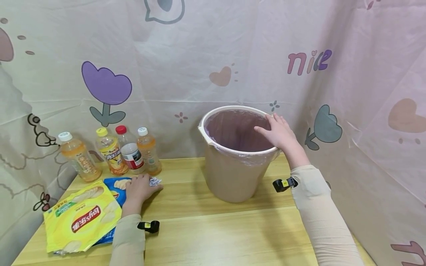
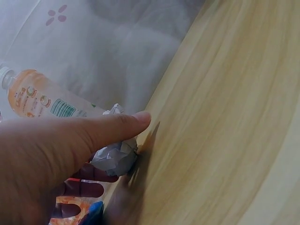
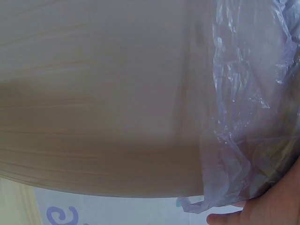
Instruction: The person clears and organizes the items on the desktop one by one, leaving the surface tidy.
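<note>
In the head view my left hand (image 1: 139, 189) is low over the table beside a crumpled paper ball (image 1: 155, 181). The left wrist view has the paper ball (image 2: 115, 158) between the straight thumb and the spread fingers of my left hand (image 2: 56, 154); whether they press on it is unclear. My right hand (image 1: 279, 132) rests on the right rim of a tall beige trash bin (image 1: 233, 177), its fingers extended and its thumb over the opening. A clear plastic liner (image 3: 239, 93) folds over the bin's rim in the right wrist view.
Yellow (image 1: 83, 218) and blue (image 1: 118, 183) chip bags overlap at the left. Behind them stand several drink bottles: orange-tinted ones (image 1: 80, 159) (image 1: 149, 153), a yellow-capped one (image 1: 111, 153) and a red-capped one (image 1: 132, 153). A printed cloth (image 1: 179, 66) hangs behind the wooden table (image 1: 206, 236).
</note>
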Motion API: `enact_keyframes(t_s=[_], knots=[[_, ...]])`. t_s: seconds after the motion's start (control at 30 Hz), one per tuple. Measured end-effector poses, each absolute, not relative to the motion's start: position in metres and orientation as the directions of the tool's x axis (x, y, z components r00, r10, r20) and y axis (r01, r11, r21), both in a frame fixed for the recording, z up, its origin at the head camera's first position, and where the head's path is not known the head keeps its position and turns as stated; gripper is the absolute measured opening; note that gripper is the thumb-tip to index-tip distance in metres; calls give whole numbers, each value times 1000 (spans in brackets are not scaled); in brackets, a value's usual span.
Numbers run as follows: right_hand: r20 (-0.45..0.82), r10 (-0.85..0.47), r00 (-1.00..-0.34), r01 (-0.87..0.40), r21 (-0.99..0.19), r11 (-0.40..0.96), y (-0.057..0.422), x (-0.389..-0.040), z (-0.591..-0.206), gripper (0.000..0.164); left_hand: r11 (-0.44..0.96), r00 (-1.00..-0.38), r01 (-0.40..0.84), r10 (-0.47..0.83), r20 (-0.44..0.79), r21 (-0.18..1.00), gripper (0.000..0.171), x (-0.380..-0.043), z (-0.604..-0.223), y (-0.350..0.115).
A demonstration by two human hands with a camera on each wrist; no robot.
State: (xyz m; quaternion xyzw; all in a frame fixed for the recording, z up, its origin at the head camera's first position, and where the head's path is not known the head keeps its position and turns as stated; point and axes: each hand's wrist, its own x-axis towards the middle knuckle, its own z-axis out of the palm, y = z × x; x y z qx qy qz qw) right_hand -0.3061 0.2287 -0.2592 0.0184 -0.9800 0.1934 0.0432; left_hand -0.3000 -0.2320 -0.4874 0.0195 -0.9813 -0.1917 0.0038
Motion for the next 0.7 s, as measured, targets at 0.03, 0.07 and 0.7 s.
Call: enact_keyframes(t_s=[0.03, 0.07, 0.7], knots=[[92, -20, -996, -54, -377, 925, 229, -306, -259, 80, 926, -999, -36, -39, -1, 375, 82, -300, -488, -232], [92, -21, -996, -54, -376, 925, 229, -306, -259, 80, 927, -999, -36, -38, -1, 374, 82, -301, -488, -232], [84, -26, -996, -55, -362, 930, 229, -308, -258, 85, 927, -999, -15, -32, 38, 375, 79, -301, -481, -230]])
